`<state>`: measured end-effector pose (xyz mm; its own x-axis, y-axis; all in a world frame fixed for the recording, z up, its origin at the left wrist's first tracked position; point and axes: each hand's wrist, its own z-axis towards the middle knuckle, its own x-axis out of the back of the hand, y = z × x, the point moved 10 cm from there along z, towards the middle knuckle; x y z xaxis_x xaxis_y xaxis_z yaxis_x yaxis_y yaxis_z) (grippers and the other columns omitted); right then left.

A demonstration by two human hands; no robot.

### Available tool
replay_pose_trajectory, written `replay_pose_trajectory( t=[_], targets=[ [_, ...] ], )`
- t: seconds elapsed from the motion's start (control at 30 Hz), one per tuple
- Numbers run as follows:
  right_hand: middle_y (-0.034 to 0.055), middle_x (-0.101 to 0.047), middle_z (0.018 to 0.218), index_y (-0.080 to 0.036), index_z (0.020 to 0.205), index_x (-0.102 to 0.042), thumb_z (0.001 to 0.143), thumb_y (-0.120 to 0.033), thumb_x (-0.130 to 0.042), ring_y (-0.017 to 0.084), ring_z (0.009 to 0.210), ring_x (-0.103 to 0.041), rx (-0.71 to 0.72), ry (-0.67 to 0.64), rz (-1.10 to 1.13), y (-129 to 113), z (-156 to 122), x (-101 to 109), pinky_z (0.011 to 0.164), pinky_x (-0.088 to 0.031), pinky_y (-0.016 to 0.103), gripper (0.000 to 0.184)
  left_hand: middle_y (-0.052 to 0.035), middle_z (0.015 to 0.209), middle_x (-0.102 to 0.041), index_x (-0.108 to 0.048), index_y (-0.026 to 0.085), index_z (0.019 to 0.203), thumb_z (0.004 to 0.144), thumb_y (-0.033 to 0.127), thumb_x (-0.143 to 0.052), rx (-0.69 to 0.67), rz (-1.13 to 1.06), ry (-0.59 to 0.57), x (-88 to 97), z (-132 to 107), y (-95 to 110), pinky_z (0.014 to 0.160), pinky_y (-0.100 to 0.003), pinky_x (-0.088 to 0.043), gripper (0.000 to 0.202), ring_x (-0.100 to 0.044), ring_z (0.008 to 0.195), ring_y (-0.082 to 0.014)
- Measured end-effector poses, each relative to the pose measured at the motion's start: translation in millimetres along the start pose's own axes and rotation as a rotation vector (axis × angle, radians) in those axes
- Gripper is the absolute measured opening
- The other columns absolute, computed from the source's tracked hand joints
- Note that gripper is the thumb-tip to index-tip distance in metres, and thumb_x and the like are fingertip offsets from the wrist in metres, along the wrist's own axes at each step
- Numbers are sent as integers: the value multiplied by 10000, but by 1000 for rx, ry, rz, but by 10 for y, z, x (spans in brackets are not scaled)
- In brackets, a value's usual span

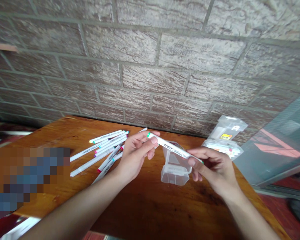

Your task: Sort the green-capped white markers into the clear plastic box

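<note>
A white marker [173, 149] with green ends is held up above the table, slanting down to the right. My left hand [137, 151] pinches its upper left end between thumb and fingers. At the lower right end, the thumb and fingers of my right hand [213, 168] close on the same marker. Below and behind it, a clear plastic case [175, 176] stands on the table with its lid raised, partly hidden by the marker and my right hand. Several white markers [110, 143] with coloured ends lie loosely to the left of my left hand.
A second clear case [222, 146], lid up and with a yellow label, holds several markers at the table's right back edge. The wooden table [150, 206] meets a brick wall [140, 76] behind. A glass panel [277, 143] stands at the right. Blurred blocks cover the left side.
</note>
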<state>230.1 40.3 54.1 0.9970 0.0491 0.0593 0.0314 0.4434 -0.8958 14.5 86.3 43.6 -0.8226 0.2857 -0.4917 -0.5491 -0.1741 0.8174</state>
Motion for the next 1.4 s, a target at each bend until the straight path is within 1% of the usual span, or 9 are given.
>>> replay_pose_trajectory(
  t=[0.1,0.37,0.63,0.77,0.83,0.93,1.17,1.3,1.4],
  targets=[
    [34,-821,719,-241,1017,-872,882,-235,-904,103,379,-635,8,-25,20,14,-2,-33,351,-487,162,139,18,679,-595,-863,171,991,818,383,-930,-23,11,-3,7,17,23,519,-233,-272,282,-447,519,-52],
    [29,-838,765,-221,995,-862,834,-218,-932,83,354,-609,7,-25,-58,20,6,-36,327,-483,145,176,33,652,-579,-867,187,1000,840,397,-928,-76,15,-29,-15,19,51,515,-210,-322,272,-461,516,-50],
    [46,-854,850,-199,1016,-857,933,-224,-828,78,404,-586,160,-190,-445,-145,-138,-287,370,-449,178,92,27,640,-599,-874,237,1147,940,390,-857,-157,96,-141,-107,-96,132,532,-192,-360,258,-481,546,-58],
    [-13,-754,658,-187,1003,-846,940,-212,-813,69,404,-524,274,-211,-565,-240,-176,-377,393,-395,181,75,-42,792,-746,-895,241,1111,896,281,-893,-285,169,-205,-274,-215,325,535,-182,-436,219,-571,594,-76],
    [-11,-751,665,-174,997,-838,944,-209,-805,64,402,-512,295,-216,-588,-261,-181,-394,398,-391,183,71,-88,925,-798,-901,235,1084,856,216,-915,-362,229,-224,-360,-288,438,593,-196,-510,229,-670,712,-123],
    [3,-774,713,-173,1009,-832,954,-193,-782,67,422,-526,308,-227,-606,-280,-186,-405,416,-404,184,76,-97,966,-792,-900,228,1066,822,161,-925,-408,279,-255,-439,-362,508,600,-199,-531,254,-687,735,-134],
    [25,-806,780,-164,1032,-826,958,-183,-771,69,447,-550,321,-213,-591,-298,-163,-405,435,-430,177,94,-102,942,-796,-891,200,1040,828,156,-915,-380,284,-264,-428,-352,454,612,-212,-539,217,-685,730,-143],
    [-3,-737,661,-149,987,-831,936,-175,-791,72,439,-521,326,-194,-576,-333,-153,-399,427,-401,184,70,-72,872,-808,-881,202,1001,856,222,-919,-271,171,-199,-307,-235,328,553,-191,-488,152,-609,592,-87],
    [4,-750,677,-150,973,-834,940,-176,-770,79,462,-531,302,-206,-565,-341,-157,-400,436,-395,190,77,-55,836,-802,-875,212,1032,889,304,-906,-171,121,-171,-204,-147,171,505,-174,-402,172,-526,519,-47]
  ],
)
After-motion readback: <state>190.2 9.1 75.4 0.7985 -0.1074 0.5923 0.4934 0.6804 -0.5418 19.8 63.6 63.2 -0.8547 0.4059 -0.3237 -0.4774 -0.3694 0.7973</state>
